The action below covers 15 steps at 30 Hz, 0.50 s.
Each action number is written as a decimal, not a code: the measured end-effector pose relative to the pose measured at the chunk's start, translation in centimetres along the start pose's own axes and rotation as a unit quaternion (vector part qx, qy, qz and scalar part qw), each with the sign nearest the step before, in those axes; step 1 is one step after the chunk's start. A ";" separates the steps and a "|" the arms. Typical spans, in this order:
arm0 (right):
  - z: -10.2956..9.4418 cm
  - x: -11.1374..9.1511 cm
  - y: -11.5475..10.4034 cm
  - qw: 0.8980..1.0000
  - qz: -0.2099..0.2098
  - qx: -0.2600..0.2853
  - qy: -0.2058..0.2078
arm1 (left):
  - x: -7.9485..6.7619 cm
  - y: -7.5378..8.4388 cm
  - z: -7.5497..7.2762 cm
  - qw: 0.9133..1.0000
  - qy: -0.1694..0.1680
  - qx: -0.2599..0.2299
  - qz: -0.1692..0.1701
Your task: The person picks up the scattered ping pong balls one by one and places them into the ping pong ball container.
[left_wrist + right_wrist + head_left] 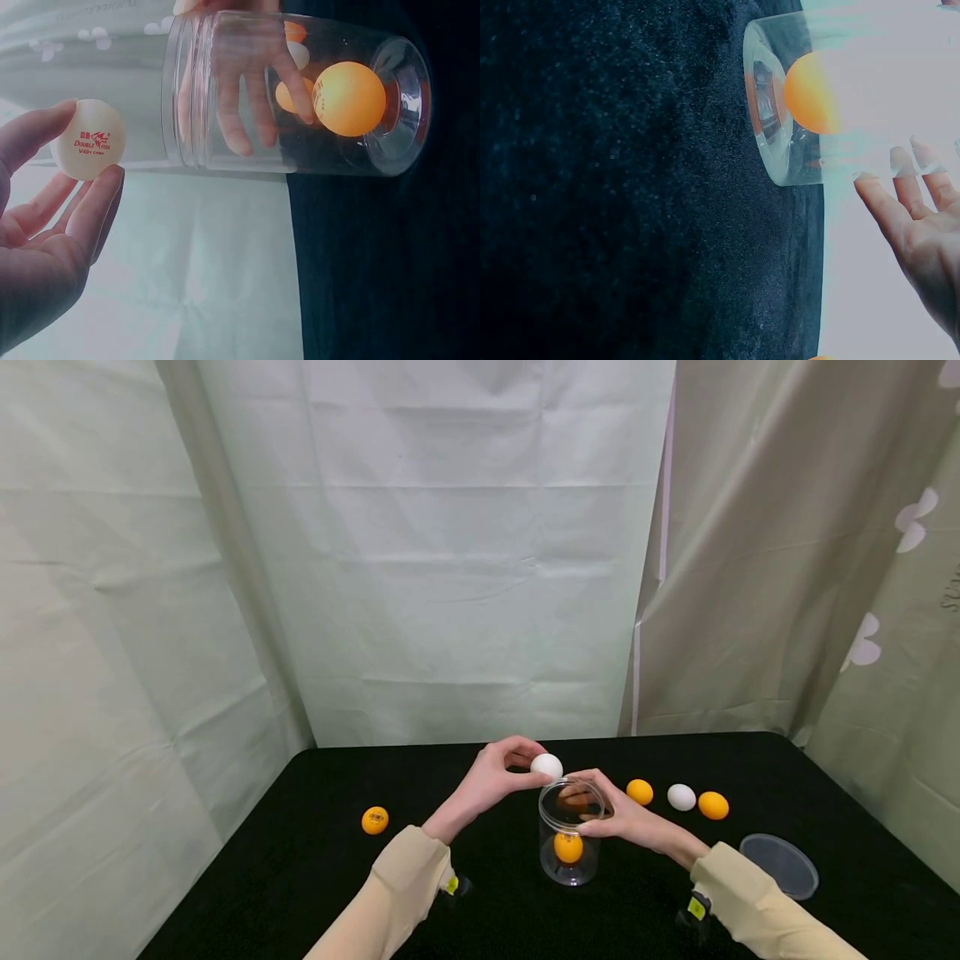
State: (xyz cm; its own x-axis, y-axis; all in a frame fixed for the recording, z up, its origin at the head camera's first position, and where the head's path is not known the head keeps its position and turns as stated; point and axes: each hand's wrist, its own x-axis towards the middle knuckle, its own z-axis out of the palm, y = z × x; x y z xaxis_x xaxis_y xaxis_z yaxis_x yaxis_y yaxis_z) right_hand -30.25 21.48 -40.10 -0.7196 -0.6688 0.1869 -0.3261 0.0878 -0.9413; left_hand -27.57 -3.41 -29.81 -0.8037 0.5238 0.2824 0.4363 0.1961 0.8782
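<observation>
Sitting just above the mouth of the clear jar (588,858), the white ball (547,767) is being pinched by the left hand (492,775), thumb opposite fingers. The right hand (618,814) is gripping the jar near its rim. Filling is apparently just getting underway: one orange ball (568,848) is resting inside; a loose orange ball (375,820) is lying left; three more balls (682,797) and the detached lid (780,866) are lying right. The white ball's red print is reading "DOUBLE FISH" and "V40+ CHINA"; dark print on the loose orange ball is proving illegible.
</observation>
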 end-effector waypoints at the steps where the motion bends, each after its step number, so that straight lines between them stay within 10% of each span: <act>1: 0.0 0.0 0.0 1.000 0.001 -0.001 0.000 | 0.0 0.0 0.1 1.000 -0.001 0.000 -0.001; 15: 0.1 0.1 0.0 1.000 0.000 -0.005 0.004 | 0.1 0.5 0.6 1.000 -0.010 0.012 -0.009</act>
State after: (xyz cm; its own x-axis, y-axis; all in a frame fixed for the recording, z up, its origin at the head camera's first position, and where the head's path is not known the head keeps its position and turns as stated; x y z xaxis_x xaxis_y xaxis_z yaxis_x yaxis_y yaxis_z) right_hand -30.25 21.31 -40.06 -0.7241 -0.6635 0.1884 -0.3313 0.0949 -0.9388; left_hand -27.15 -2.75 -29.58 -0.8031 0.5365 0.2595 0.4322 0.2245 0.8734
